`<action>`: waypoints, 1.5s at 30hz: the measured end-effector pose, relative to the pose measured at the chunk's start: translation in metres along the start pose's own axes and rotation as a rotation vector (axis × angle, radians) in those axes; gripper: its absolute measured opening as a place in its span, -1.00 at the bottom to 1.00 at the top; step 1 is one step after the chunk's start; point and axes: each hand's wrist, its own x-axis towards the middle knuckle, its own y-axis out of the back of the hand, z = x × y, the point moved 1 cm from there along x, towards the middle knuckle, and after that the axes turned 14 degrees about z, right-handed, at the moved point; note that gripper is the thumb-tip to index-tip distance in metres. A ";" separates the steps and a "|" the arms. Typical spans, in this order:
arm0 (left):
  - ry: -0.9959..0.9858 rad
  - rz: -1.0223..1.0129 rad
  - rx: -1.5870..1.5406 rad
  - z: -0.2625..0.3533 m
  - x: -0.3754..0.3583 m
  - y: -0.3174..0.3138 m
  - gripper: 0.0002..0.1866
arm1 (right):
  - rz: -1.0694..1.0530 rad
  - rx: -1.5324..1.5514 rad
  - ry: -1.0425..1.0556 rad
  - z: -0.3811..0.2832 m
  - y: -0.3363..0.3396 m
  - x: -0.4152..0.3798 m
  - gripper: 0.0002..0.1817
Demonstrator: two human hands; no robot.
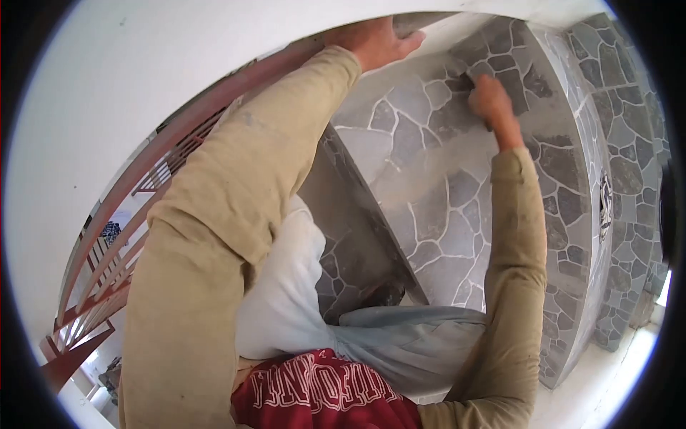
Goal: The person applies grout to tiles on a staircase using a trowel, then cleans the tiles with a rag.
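Khaki sleeves (207, 222) stretch over grey stonework (421, 222)

Creased, dust-scuffed cloth fills the near view, the left sleeve bulky and deeply folded, with a dark red shirt (325, 393) bunched below it, its pale block lettering curved. Out at the far end of the other sleeve, the right hand (491, 100) is bent closed around a small dark piece (466, 81), too blurred for me to name, against the stonework's far part. Around and below that grip spread irregular grey slabs, many-sided and matt, netted with raised-looking whitish lines; a tan, dusty film dulls a band of them.

To the left of the grip, the left hand (371, 44) lies at the upper end of a smooth reddish-brown rail (193, 129), thumb spread away. Its fingers are partly hidden, so I cannot tell how tightly they close. Slim bars run beneath the rail.

Right of the grip climbs a stone-patterned wall (618, 143) of smaller, rougher-edged shapes. Nearer the body than the grip, a straight dark edge (379, 222) cuts diagonally past the slabs, close to a dark, scuffed shoe (386, 294) and soft, faded trousers (407, 332).
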 end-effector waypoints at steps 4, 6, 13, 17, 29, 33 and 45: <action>0.050 0.043 -0.158 0.001 0.002 -0.005 -0.22 | -0.079 -0.060 0.019 -0.007 0.012 0.001 -0.74; -0.073 0.248 -0.015 -0.003 -0.001 -0.014 -0.20 | -0.054 -0.079 -0.027 -0.013 0.016 -0.008 -0.74; -0.090 0.253 -0.056 -0.007 0.002 -0.017 -0.12 | -0.105 -0.109 0.048 -0.012 0.010 -0.007 -0.75; -0.029 0.131 -0.112 0.000 -0.001 -0.011 -0.11 | -0.068 -0.063 0.013 -0.004 0.010 -0.011 -0.74; -0.013 0.035 -0.096 0.004 -0.001 -0.002 -0.09 | -0.100 -0.083 0.028 -0.008 0.010 -0.008 -0.74; 0.006 0.091 -0.083 0.001 0.003 -0.006 -0.07 | -0.103 -0.087 0.092 -0.013 0.007 -0.013 -0.74; 0.055 0.027 -0.058 0.012 -0.001 0.007 -0.09 | -0.044 -0.051 0.048 -0.010 0.012 -0.010 -0.75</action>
